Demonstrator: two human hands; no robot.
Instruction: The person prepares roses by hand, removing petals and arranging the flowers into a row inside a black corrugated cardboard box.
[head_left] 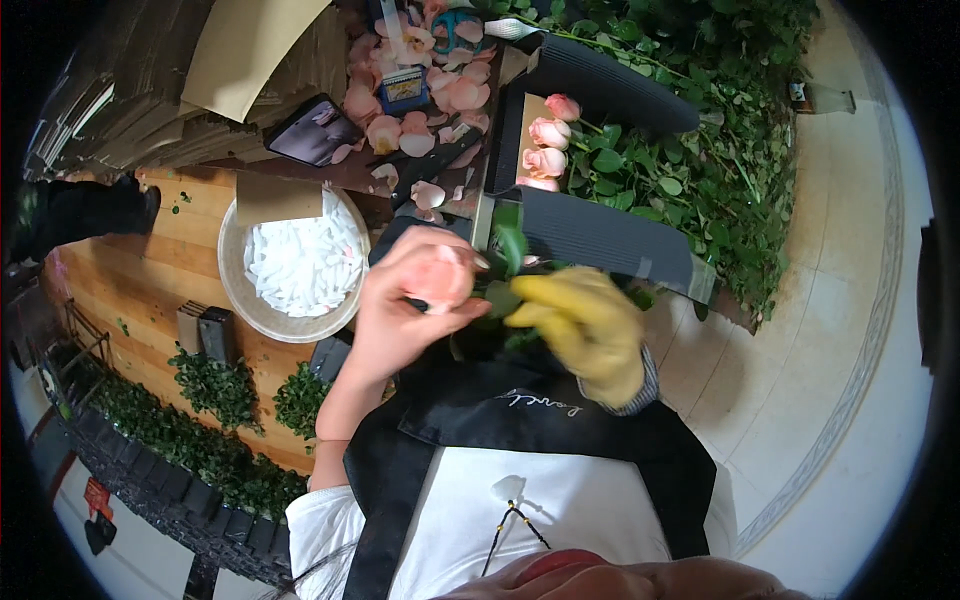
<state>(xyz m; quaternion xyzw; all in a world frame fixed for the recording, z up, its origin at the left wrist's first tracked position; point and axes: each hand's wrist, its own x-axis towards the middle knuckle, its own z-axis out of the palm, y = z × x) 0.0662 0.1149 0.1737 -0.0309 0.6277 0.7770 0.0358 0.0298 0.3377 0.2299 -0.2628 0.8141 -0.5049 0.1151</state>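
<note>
In my bare left hand is a pink rose, its bloom cupped between thumb and fingers and facing up. My right hand wears a yellow glove, slightly blurred by motion. Its thumb and forefinger pinch at a green rose leaf just right of the bloom. Most of this rose's stem is hidden behind my hands. Beyond them, several pink roses lie in a row on a piece of cardboard, inside a holder with dark ribbed sides.
Loose pink petals, a phone and a blue box lie on the far table. A bucket of white sleeves stands at left. Stacked cardboard fills the far left; leafy stems spread at right.
</note>
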